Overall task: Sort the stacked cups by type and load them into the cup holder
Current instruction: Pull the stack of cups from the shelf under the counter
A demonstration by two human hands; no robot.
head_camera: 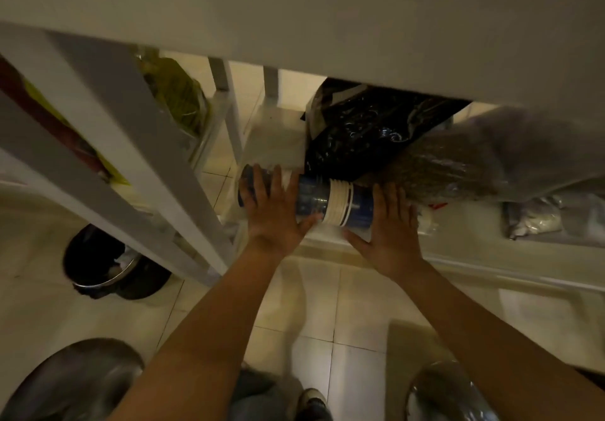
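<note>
Left hand (pixel 273 206): fingers (pixel 258 184) straight and slightly spread, laid flat over the left part of a stack of cups (pixel 322 202), thumb against its near side. Right hand (pixel 389 224): fingers (pixel 397 196) likewise straight and close together, palm pressed on the right end of the same stack, thumb spread toward the left along its near edge. Neither hand curls round the stack; both press on it from above. The stack of cups lies on its side, left to right, on a low white shelf (pixel 458 243) beneath a pale surface (pixel 360 20); it shows dark blue sections with a band of cream rims at the middle, and appears to be sleeved in clear plastic, though blur makes this uncertain. Just behind the stack, touching it, sit a black plastic bag (pixel 360 129) and, to its right, a clear bag of brown contents (pixel 448 168). A white box (pixel 278 138) stands at the far left of the stack. Further right on the shelf lies a clear bag of white material (pixel 537 220). Left of the shelf, a white frame (pixel 131 132) runs diagonally, with a greenish bag (pixel 180 93) beyond it. On the tiled floor (pixel 327 289) at near left stands a black bin (pixel 104 263). A shoe (pixel 312 401) shows at the bottom edge.
</note>
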